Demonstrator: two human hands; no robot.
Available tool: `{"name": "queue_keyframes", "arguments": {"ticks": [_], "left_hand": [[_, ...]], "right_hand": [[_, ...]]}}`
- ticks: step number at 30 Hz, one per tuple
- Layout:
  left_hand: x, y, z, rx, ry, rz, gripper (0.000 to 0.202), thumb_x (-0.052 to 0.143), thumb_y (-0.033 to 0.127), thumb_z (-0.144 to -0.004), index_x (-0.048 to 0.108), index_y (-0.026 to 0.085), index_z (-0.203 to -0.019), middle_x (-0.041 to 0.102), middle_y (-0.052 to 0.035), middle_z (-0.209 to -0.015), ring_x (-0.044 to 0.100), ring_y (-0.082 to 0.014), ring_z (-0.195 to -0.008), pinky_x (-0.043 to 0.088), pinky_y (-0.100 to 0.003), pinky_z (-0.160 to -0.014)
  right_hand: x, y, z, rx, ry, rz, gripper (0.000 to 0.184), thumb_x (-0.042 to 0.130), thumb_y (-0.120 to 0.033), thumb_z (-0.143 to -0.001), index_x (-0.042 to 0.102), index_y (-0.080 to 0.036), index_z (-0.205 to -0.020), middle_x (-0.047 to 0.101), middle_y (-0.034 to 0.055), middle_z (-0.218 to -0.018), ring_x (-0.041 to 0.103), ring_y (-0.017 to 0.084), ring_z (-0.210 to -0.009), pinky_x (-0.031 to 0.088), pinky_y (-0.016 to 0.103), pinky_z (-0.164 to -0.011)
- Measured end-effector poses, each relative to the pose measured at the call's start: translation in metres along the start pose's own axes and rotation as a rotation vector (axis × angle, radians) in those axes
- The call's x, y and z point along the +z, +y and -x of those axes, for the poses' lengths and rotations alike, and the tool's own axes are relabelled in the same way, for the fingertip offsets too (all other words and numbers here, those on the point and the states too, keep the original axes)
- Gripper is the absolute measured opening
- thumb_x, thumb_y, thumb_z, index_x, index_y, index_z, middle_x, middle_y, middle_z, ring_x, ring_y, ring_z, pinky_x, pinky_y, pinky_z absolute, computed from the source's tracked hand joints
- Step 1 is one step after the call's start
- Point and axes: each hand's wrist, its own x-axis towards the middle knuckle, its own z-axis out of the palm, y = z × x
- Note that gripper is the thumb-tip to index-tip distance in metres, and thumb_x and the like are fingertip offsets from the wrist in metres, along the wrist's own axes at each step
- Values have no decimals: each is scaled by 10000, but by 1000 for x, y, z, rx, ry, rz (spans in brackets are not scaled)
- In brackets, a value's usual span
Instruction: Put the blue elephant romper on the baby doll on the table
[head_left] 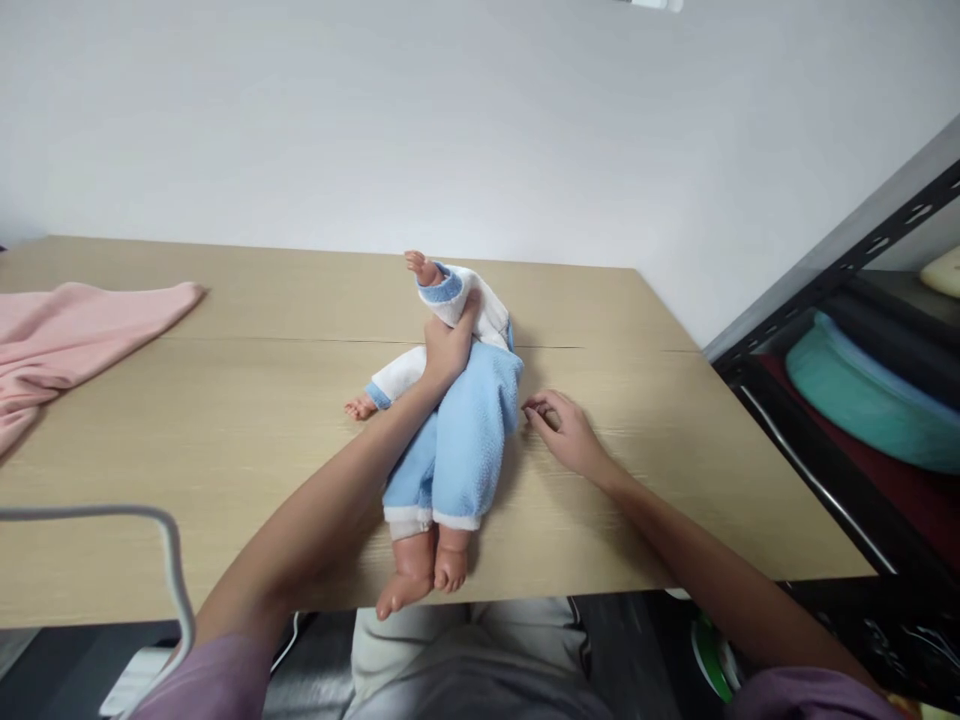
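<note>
A doll [480,410] in a fleecy blue and white outfit is tilted on its side on the wooden table [262,430]. Its bare feet point toward me at the table's front edge, and one of its arms sticks up. The doll's head does not show. My left hand [450,345] is closed around the doll's upper body at the white sleeve and chest. Just right of the blue trousers, my right hand [562,430] hovers low over the table. Its fingers are loosely curled with a gap to the thumb, and I see nothing held in them.
Pink cloth [82,335] lies on the table at the left. A grey cable [161,525] loops over the front left edge. On the right stands a black metal rack [817,490] with a teal item [862,400] on it. A white wall rises behind the table.
</note>
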Motion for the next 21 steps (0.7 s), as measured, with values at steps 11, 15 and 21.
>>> {"name": "queue_keyframes", "arguments": {"ticks": [11, 15, 21], "left_hand": [[-11, 24, 20, 299, -546, -386, 561, 782, 518, -916, 728, 171, -1353, 752, -174, -1446, 641, -391, -1430, 387, -556, -1323], [-31, 40, 27, 283, -563, -634, 741, 775, 632, -914, 638, 212, -1508, 669, -156, -1567, 560, -412, -1478, 370, -602, -1300], [-79, 22, 7, -38, -416, -837, 593, 513, 602, -1067, 650, 159, -1436, 676, -205, -1539, 521, -391, -1498, 319, -531, -1324]], "right_hand": [[-12, 23, -17, 467, 27, -851, 707, 420, -788, -1095, 620, -279, -1544, 785, 102, -1329, 769, 244, -1102, 616, 394, -1000], [-36, 24, -24, 625, -19, -1203, 700, 432, -823, -1052, 703, -286, -1411, 826, 92, -1236, 786, 278, -1063, 644, 429, -951], [-52, 24, -30, 782, 33, -1132, 294, 665, -498, -975, 756, -261, -1123, 865, 50, -1012, 807, 271, -925, 673, 487, -961]]}}
